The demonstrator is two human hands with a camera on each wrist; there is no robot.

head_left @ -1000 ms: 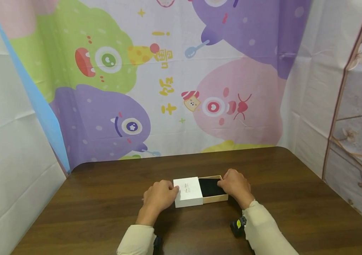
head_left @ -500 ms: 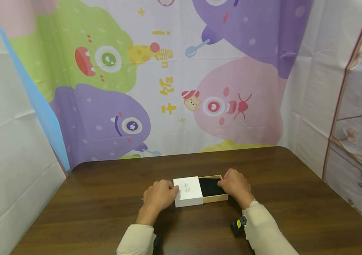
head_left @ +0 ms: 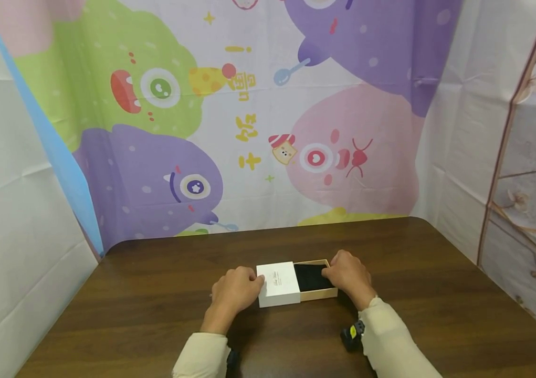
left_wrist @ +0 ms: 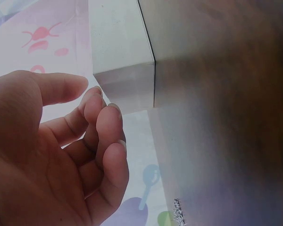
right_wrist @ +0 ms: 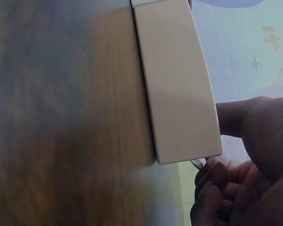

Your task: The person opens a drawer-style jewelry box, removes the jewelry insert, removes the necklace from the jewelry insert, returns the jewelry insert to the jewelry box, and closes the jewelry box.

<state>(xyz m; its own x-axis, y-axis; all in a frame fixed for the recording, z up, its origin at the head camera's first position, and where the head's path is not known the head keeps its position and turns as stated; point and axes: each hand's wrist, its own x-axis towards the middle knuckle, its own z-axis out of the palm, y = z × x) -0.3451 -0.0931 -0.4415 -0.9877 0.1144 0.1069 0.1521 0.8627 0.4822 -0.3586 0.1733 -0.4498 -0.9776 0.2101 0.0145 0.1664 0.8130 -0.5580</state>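
Observation:
A white slide-out box lies on the brown table, its printed white sleeve (head_left: 278, 283) covering the left half. Out of the sleeve's right side extends a tan drawer (head_left: 318, 295) holding a flat black piece (head_left: 310, 277). My left hand (head_left: 237, 287) holds the sleeve's left end, thumb at the top edge and fingers curled at the end. With thumb over the rim and fingertips at the outer end, my right hand (head_left: 349, 275) pinches the drawer's right wall. From the right wrist, the drawer's long side (right_wrist: 179, 84) is visible; the contact itself is partly hidden.
Beyond the left hand, a small silvery textured thing (left_wrist: 178, 212) lies on the wooden table (head_left: 154, 273). A cartoon-printed cloth (head_left: 258, 199) hangs behind the table's far edge, with pale cloth walls (head_left: 461, 157) on both sides. Each wrist wears a black camera (head_left: 353, 336).

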